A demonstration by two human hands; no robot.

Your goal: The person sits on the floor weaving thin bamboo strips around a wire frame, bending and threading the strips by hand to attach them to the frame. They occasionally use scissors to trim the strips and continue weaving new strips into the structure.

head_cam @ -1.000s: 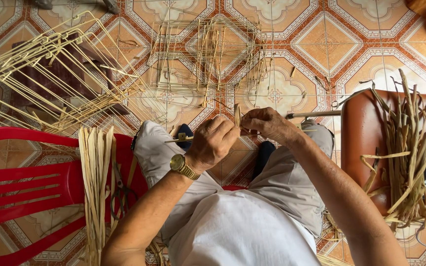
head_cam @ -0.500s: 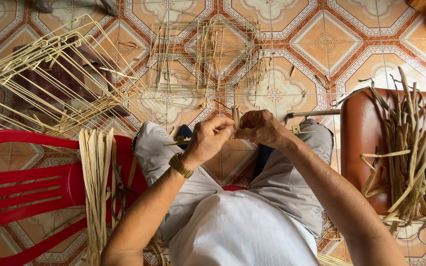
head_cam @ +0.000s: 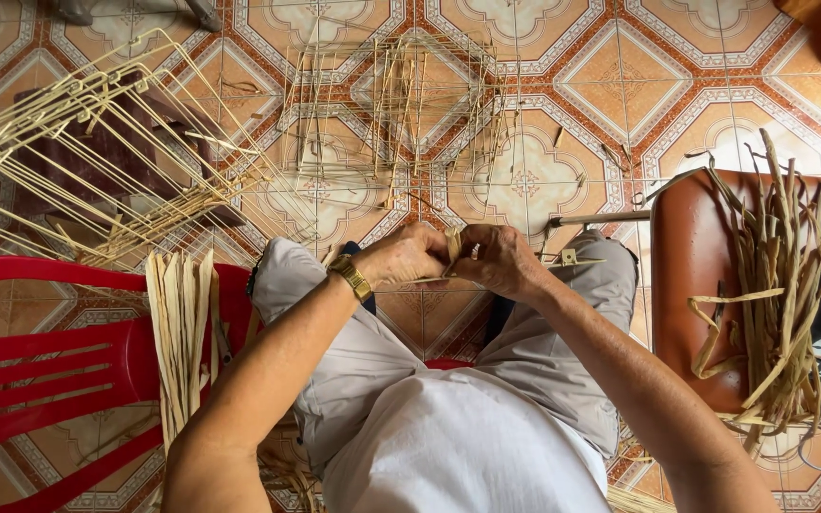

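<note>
left hand (head_cam: 409, 256) and right hand (head_cam: 498, 258) pinched together on a pale strip (head_cam: 452, 243) over the knees | woven frame (head_cam: 401, 104) on the floor still open-latticed | strip bundle (head_cam: 181, 332) on red chair (head_cam: 40, 351) unused

The left hand (head_cam: 412, 256) and right hand (head_cam: 498, 258) hide most of the pale strip (head_cam: 452, 243) pinched between them

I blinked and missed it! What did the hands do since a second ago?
The left hand and right hand closed together, pinching a pale flat fibre strip. The red plastic chair and brown stool of strips stayed put.
</note>
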